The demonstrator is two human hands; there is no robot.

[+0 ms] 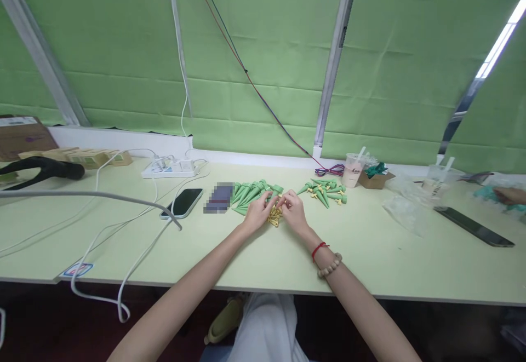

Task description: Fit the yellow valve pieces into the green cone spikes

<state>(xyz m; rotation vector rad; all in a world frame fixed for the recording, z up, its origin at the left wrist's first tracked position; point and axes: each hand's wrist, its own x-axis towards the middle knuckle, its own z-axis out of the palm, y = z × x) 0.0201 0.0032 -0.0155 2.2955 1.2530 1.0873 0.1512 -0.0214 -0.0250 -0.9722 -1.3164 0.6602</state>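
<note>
My left hand [258, 212] is closed, thumb and fingers around a green cone-shaped spike whose wide end shows near the fingertips. My right hand [293, 212] meets it in a pinch, with a bit of yellow at the fingertips; the fingers partly hide this small piece. Beneath and between the hands lies a pile of small yellow plastic pieces [274, 217]. Behind my left hand is a heap of plain green spikes [248, 191]. To the right of my right hand, more green spikes [326, 191] lie in a loose group with yellow pieces on them.
Left of the spikes are a blurred dark blue item [219, 197] and a phone [183, 203]. White cables trail from a power strip [170, 168]. Drink cups [352, 171], a small cardboard box [375, 178], plastic bags [405, 211] and a dark phone [472, 226] are rightward. Another person's hand [509, 195] shows far right.
</note>
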